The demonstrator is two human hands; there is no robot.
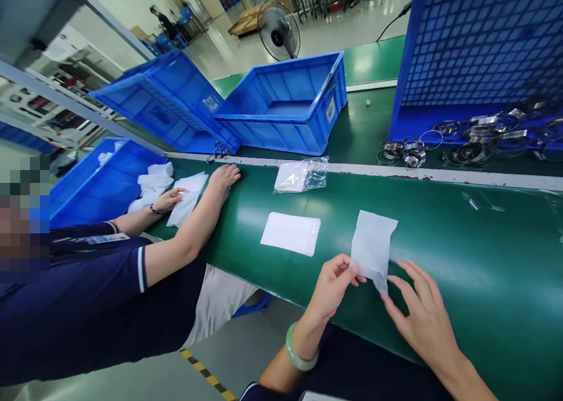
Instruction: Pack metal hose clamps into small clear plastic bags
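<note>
A thin white pouch, translucent like soft paper or foam, lies at a slant over the green bench in front of me. My left hand, with a pale green bangle at the wrist, pinches the pouch's lower left corner between thumb and fingers. At the lower right corner is my right hand, its fingers spread and its thumb and index tips at the pouch's narrow crumpled end. Left of the pouch rests a stack of flat white sleeves. Whether anything is inside the pouch cannot be seen clearly.
Behind the stack is a clear plastic bag with white sheets. Blue crates stand along the back. Metal ring-like parts lie in a tilted blue crate at right. A co-worker's hand works at left beside white pouches.
</note>
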